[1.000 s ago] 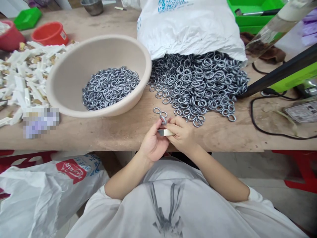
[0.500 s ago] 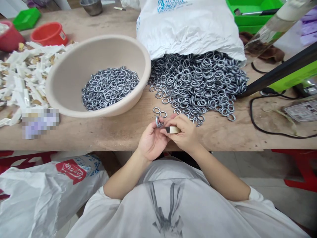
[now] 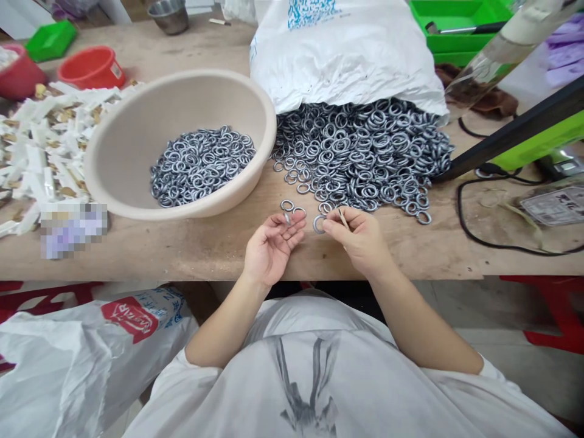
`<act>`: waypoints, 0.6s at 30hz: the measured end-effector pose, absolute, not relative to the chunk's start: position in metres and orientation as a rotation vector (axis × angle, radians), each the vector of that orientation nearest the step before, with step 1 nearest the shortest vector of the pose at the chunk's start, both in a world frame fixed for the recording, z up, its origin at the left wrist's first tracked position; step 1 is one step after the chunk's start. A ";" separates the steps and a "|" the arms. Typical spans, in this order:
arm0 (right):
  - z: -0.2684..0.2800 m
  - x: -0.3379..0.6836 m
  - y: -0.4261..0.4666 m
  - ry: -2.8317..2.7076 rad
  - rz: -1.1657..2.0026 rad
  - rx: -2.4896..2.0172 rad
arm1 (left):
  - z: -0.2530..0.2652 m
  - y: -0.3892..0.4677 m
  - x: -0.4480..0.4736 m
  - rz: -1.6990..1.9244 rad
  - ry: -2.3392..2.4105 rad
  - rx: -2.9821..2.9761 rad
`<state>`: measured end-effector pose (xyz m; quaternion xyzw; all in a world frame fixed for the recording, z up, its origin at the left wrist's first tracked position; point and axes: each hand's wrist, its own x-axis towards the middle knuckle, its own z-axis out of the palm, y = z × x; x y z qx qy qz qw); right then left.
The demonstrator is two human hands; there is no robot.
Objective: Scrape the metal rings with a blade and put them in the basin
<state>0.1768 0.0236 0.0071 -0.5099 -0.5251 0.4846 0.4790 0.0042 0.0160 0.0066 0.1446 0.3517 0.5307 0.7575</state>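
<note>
We look down on the table (image 3: pixel 201 255)
Left hand (image 3: pixel 266 254) pinches one ring (image 3: pixel 287 217); right hand (image 3: pixel 364 241) clamps another ring (image 3: pixel 315 225) (plus a slim tool (image 3: pixel 343 219)).

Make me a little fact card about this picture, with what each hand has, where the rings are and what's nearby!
Left hand: palm up, a gray ring at its fingertips
Right hand: pinching another ring, plus a thin pale piece
Beige basin: holds a heap of rings
Bigger ring pile: on the wooden table, at the mouth of a white sack
Far left: red bowl, green tray
</note>
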 end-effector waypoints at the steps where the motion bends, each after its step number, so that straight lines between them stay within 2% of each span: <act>1: 0.009 0.175 0.023 -1.218 1.268 -1.221 | 0.006 0.015 0.005 1.138 0.767 0.325; 6: 0.008 0.153 0.017 -1.030 1.488 -1.093 | -0.002 0.007 0.022 1.167 0.827 0.472; 13: 0.001 0.150 0.010 -1.135 1.203 -1.176 | -0.013 0.003 0.024 1.213 0.909 0.700; 18: 0.008 0.162 0.014 -1.489 1.098 -1.098 | -0.007 0.000 0.021 1.142 0.867 0.703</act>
